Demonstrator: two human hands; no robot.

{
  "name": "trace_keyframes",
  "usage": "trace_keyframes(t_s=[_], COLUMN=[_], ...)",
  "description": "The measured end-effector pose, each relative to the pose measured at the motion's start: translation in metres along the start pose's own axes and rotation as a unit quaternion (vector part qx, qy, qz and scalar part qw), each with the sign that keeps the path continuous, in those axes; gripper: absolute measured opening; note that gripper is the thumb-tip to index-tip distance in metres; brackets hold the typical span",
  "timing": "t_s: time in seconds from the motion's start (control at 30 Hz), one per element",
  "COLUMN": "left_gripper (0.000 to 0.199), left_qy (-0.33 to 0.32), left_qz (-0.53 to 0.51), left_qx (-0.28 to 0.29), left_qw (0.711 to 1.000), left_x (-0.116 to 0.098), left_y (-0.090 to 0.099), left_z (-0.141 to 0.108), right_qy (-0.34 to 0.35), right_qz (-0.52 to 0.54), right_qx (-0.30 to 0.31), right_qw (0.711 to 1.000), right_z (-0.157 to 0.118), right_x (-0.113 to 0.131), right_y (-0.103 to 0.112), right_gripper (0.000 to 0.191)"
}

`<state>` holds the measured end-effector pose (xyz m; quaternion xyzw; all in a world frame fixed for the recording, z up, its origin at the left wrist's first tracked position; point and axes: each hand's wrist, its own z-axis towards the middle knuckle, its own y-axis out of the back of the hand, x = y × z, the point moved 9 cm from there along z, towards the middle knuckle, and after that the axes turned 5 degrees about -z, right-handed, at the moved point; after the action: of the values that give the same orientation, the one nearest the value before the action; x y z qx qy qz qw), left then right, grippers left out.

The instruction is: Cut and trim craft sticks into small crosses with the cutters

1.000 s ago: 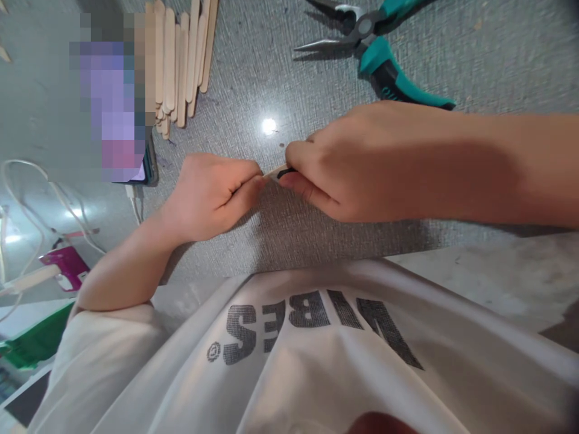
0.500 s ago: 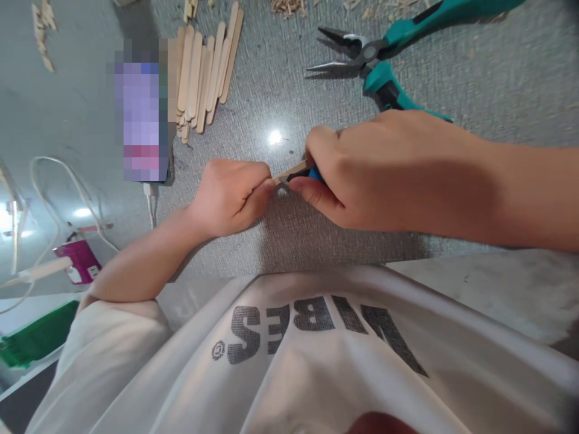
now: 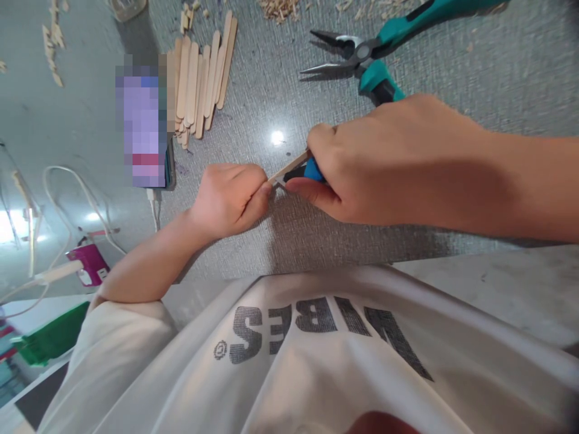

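My left hand [image 3: 233, 199] is closed, pinching one end of a wooden craft stick [image 3: 290, 166]. The stick slants up to the right, and its far end runs under the fingers of my right hand [image 3: 344, 172]. Those fingers are wrapped round a blue and black utility knife [image 3: 312, 170], most of it hidden in the fist. Its blade tip lies by the stick, close to my left thumb. Just beyond my right hand, teal-handled needle-nose pliers [image 3: 362, 53] lie with their jaws apart.
A bundle of craft sticks [image 3: 195, 84] lies beside a blurred-out phone [image 3: 143, 129] with a white cable. Wood shavings [image 3: 280, 8] are scattered at the far edge. Left are a purple adapter [image 3: 88, 265] and a green bin [image 3: 52, 334].
The view has shifted slightly, so things on the left sit lower and further right. More of the craft stick shows between my hands, and it tilts more steeply. Both grips stay.
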<state>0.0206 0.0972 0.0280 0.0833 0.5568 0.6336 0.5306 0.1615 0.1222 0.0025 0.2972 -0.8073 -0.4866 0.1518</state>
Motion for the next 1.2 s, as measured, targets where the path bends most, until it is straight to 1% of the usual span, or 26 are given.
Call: trace_keyframes(t_s=[0.13,0.27,0.33,0.43,0.5,0.6,0.77,0.9,1.0,1.2], left_gripper=[0.04,0.044,0.042,0.036,0.035,0.036,0.036,0.038,0.039,0.04], left_qy=[0.002,0.036,0.035,0.006,-0.001,0.0,-0.011,0.004,0.004,0.018], left_qz=[0.013,0.041,0.04,0.017,0.011,0.019,0.015,0.024,0.026,0.037], left_qx=[0.016,0.059,0.054,0.015,0.007,0.018,0.014,0.028,0.034,0.053], left_qw=[1.0,0.997,0.997,1.0,1.0,1.0,1.0,0.999,0.999,0.998], left_x=[0.0004,0.0054,0.0044,-0.0019,-0.0035,-0.0031,-0.0039,-0.0015,-0.0018,0.0027], left_y=[-0.0029,-0.0087,-0.0077,-0.0015,0.0,-0.0009,0.0006,-0.0013,-0.0016,-0.0044], left_z=[-0.0016,-0.0035,-0.003,-0.0004,0.0012,0.0028,0.0025,0.0019,0.0018,-0.0012], right_qy=[0.015,0.035,0.038,0.041,0.046,0.05,0.049,0.04,0.037,0.041], right_qz=[0.038,0.036,0.037,0.021,0.003,-0.004,-0.007,0.015,0.023,0.013], right_qx=[-0.011,-0.018,-0.015,-0.011,-0.01,-0.013,-0.016,-0.005,0.002,-0.013], right_qw=[0.999,0.999,0.998,0.999,0.999,0.999,0.999,0.999,0.999,0.999], right_z=[0.0001,0.0005,0.0008,0.0009,0.0008,0.0004,-0.0002,0.0009,0.0016,0.0006], right_x=[-0.0002,0.0017,0.0016,0.0018,0.0023,0.0026,0.0021,0.0016,0.0011,0.0001], right_y=[0.001,0.0024,0.0013,0.0004,0.001,0.0032,0.0046,0.0043,0.0034,0.0026], right_gripper=[0.081,0.078,0.078,0.079,0.078,0.075,0.074,0.072,0.069,0.074])
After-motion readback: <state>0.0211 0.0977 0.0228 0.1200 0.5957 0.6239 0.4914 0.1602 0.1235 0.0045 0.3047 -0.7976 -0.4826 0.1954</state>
